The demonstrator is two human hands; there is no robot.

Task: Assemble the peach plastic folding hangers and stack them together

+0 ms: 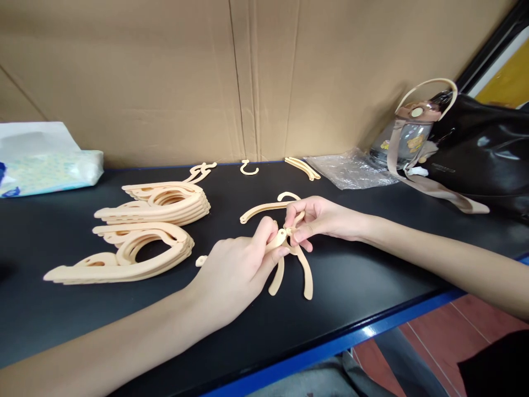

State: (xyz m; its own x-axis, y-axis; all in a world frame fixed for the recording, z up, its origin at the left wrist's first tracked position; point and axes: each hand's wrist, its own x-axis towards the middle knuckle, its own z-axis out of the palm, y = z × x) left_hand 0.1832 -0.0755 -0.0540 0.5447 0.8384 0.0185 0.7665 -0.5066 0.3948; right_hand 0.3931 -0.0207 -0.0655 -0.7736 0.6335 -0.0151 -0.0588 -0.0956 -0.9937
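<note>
My left hand (237, 270) is closed on a beige plastic hanger arm (281, 236), and the arm's holed end points toward my other hand. Pinched in the fingertips of my right hand (324, 219) is a small hanger piece, perhaps a hook, mostly covered by the fingers. The two parts meet between my hands; whether they are joined I cannot tell. Below my fingers, two curved legs (307, 275) reach toward the table's front edge. Behind the hands lie a long curved arm piece (262, 208) and a hook-shaped end (288, 195).
Two stacks of folded beige hangers, a rear stack (173, 213) and a front stack (165, 263), lie left on the black table (351, 292). Along the back are loose hooks (249, 170), curved strips (303, 168) and clear plastic (351, 171). Tissues (53, 171), a bottle (413, 132) and a black bag (483, 154) flank these.
</note>
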